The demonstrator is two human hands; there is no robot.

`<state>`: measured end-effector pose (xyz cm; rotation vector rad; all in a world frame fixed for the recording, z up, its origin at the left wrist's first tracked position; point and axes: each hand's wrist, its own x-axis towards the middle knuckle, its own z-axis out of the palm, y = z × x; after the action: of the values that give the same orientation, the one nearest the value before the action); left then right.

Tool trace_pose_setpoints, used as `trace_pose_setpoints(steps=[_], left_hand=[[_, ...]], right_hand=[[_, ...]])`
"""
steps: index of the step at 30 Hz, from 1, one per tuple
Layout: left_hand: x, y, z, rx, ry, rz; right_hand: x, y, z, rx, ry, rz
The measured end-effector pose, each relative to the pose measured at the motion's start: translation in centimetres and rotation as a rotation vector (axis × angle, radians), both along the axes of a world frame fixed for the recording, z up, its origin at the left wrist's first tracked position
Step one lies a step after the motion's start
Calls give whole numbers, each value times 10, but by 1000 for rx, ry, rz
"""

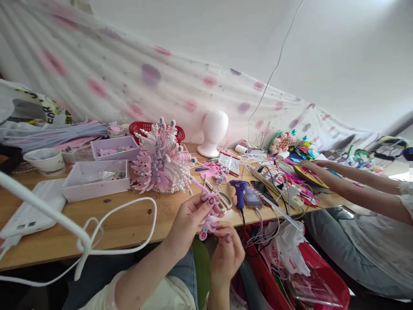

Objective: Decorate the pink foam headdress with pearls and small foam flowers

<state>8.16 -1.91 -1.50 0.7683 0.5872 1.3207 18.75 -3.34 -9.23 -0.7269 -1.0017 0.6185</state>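
My left hand [189, 221] and my right hand [227, 252] meet just off the front edge of the wooden table [129, 224]. Together they pinch a small pink and purple ornament piece [209, 215] with a thin pink stem that runs up to the left. The left fingers close on its upper part, the right fingers on its lower end. Behind them on the table stands a large pink headdress [161, 161] full of pearl-tipped sprigs. Scissors [221, 196] and a blue glue gun [239, 193] lie just beyond my hands.
White boxes [95, 181] [114, 146], a bowl [45, 160], a red basket [142, 127] and a white foam head [213, 131] stand on the table. A white cable [129, 228] loops at the left. Another person's arms [348, 178] reach over craft scraps at the right. A red bin [309, 275] sits below.
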Motion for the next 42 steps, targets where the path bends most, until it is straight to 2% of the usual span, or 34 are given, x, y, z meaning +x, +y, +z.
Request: trace_pose_setpoints(steps=[3,5,8,11,17,23,29,32,35,37,38,39,40,42], left_hand=[[-24,-9,3,91,243,-195],[-38,-16,5,127,400,-271],[-55,-23,6,171,555,-265],[-67,-27,8,194,616,-261],[-83,-26,11,176,584,-298],[-98,-17,-2,208,609,-306],[-116,-9,-15,189,652,-254],[-121,-8,-20,157,664,-226],[-122,-6,-25,108,623,-180],[-121,-4,-29,65,553,-148],[-120,-3,-31,43,512,-136],[-120,-2,-32,21,470,-127],[-119,-2,-33,3,429,-122],[-117,-2,-36,-22,365,-125]], right_hand=[[14,6,23,-66,12,79],[17,12,41,-225,-39,260],[8,21,62,-393,-92,556],[-5,25,69,-462,-98,729],[-20,22,66,-507,-127,807],[-30,26,67,-584,-155,875],[-52,31,61,-647,-226,808],[-61,36,56,-611,-227,752],[-56,37,52,-552,-257,665],[-41,33,50,-546,-319,574],[-30,30,49,-543,-357,494],[-17,27,48,-516,-376,346],[-3,25,46,-485,-377,152],[26,26,42,-441,-371,-338]])
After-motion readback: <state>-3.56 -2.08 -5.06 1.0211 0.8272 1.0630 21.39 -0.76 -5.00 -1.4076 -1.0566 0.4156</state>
